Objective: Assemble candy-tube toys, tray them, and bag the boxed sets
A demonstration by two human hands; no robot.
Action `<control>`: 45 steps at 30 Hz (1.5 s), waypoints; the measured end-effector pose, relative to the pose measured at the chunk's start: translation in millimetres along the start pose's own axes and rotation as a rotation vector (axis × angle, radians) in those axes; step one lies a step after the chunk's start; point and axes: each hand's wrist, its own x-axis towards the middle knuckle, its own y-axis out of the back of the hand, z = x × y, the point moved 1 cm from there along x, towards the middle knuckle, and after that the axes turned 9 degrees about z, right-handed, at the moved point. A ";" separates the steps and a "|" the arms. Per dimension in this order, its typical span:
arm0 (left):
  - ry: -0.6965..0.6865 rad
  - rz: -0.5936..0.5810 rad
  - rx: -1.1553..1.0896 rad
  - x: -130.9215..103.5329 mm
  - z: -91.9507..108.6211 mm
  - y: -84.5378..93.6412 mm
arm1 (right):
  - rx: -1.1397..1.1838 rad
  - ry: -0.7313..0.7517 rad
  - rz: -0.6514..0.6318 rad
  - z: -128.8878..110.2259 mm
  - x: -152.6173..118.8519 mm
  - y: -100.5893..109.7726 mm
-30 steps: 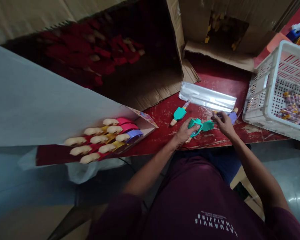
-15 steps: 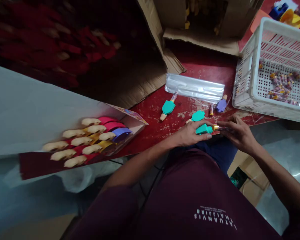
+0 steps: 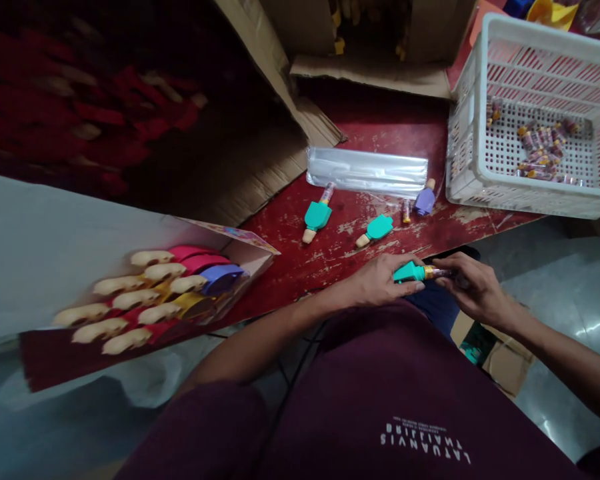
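Note:
My left hand (image 3: 380, 281) is closed round a teal plastic piece (image 3: 408, 272) just past the table's front edge. In my right hand (image 3: 475, 285) is a small clear tube with a yellow end (image 3: 433, 272), and that end meets the teal piece. What fills the tube is hard to make out. On the table lie a teal piece with a pale tip (image 3: 379, 228) and another teal piece (image 3: 317, 216) that has a tube in its far end. A purple piece (image 3: 425, 201) rests beside a loose small tube (image 3: 407, 211).
Clear plastic bags (image 3: 367, 171) lie flat on the red table (image 3: 290, 267). A white crate (image 3: 465, 160) with several tubes stands at right. On the left are a carton of red pieces (image 3: 260, 180) and a box of pale-tipped coloured pieces (image 3: 155, 277).
The camera view has shifted, so the table and its things sit further left. My hands have drawn back from the table pieces, still holding the teal piece and the tube end to end.

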 end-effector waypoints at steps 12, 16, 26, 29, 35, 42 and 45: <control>-0.100 -0.123 0.280 6.1 1.6 -11.0 | 0.044 -0.017 -0.051 -0.2 -16.7 6.1; -0.043 -0.105 0.309 4.1 -1.5 -17.4 | 0.107 -0.343 -0.064 -2.3 -17.7 2.4; 0.165 -0.236 -0.024 19.3 -2.6 -10.7 | -0.075 -0.039 -0.172 7.9 -13.1 15.3; 0.416 -0.421 -0.316 27.5 0.9 -6.1 | -0.300 0.299 -0.080 12.8 -17.0 25.6; 0.548 -0.517 -0.423 25.8 14.7 -10.9 | -0.395 0.504 -0.048 4.6 -24.5 30.1; 0.204 -0.284 0.040 17.2 15.2 -14.9 | -0.146 0.056 -0.104 -6.3 -23.2 18.7; 0.088 -0.189 0.332 15.9 9.9 -17.6 | -0.027 -0.258 -0.160 -4.7 -17.3 16.0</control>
